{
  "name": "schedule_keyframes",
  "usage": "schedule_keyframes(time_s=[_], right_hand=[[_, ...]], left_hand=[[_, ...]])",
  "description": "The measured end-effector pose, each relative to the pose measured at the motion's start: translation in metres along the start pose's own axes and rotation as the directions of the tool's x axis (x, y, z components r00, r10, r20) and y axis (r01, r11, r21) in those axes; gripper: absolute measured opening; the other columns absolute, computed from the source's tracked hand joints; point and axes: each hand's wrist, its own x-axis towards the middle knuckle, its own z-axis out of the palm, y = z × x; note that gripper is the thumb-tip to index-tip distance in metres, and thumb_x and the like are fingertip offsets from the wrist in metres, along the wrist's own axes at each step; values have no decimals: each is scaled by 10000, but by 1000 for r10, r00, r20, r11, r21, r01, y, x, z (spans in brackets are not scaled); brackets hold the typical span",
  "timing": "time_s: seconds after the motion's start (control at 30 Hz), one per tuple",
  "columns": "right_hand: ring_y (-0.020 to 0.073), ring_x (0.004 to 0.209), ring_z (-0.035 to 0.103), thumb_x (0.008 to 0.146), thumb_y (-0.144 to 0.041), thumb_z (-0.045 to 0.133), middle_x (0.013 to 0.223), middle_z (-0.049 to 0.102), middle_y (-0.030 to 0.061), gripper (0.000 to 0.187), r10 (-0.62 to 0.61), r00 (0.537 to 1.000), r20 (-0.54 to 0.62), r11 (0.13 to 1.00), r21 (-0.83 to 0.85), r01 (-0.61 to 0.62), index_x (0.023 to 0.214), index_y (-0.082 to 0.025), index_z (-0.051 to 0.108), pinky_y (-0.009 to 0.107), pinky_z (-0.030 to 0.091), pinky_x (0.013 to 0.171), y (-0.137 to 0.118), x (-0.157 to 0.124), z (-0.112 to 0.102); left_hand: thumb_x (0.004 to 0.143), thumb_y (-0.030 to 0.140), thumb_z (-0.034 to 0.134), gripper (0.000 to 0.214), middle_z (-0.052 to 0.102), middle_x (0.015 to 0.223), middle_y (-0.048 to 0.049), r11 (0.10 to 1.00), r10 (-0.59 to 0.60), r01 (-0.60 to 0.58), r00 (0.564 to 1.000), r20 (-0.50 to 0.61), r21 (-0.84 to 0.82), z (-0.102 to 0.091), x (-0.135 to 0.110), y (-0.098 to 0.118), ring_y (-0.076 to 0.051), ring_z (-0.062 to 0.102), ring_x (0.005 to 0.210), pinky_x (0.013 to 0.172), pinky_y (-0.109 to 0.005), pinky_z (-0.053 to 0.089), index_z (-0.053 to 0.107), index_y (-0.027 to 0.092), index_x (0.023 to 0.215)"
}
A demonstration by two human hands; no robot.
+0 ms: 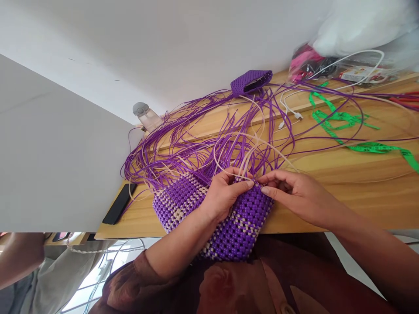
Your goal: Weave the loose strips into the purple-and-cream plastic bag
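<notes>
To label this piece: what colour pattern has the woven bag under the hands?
The woven bag is purple with cream checked bands; head view.

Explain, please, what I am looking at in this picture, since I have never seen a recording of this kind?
There is no machine here: a person wears a camera on the head, so the single picture looks forward and down at their own two bare hands. The left hand grips the rim of a half-woven purple and cream bag that rests at the edge of a wooden table. The right hand touches the same rim with its fingertips; whether it pinches a strand is hard to tell. Loose purple strands fan out from the bag. Also on the table lie a small purple woven pouch, a green measuring tape, a white charging cable and a black phone.
</notes>
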Motion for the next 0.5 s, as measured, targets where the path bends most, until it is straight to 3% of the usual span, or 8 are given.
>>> schedule_keyframes(time_s=[0.17,0.23,0.37,0.5], right_hand=[[171,713,616,847,-454,624,765,693,18,288,62,994,91,998,7,-63,956,-196,694,294,488,648,1,12,-4],[138,611,581,811,-457,659,706,671,4,275,111,983,145,992,43,-118,883,-193,690,267,457,571,-1,18,-6],[59,371,376,713,-481,747,507,516,-59,317,229,956,184,950,173,-261,734,-195,611,222,261,390,-3,25,-5],[46,354,378,642,-467,802,465,472,-74,371,217,967,134,926,284,-248,674,-193,554,202,222,380,-4,26,0]], left_hand=[[716,220,783,159,715,888,-32,947,212,-212,977,28,240,-6,4,-4,-148,621,852,858,-276,457,724,169,855],[750,212,751,113,718,890,-34,900,269,-268,962,47,344,-6,3,-3,-158,625,873,879,-276,452,728,175,854],[779,205,721,66,705,834,-16,831,321,-310,945,57,462,-5,0,0,-151,607,803,815,-260,446,720,186,843],[771,193,725,69,683,797,-10,809,333,-308,942,40,500,-2,0,3,-146,585,763,770,-255,439,716,181,839]])
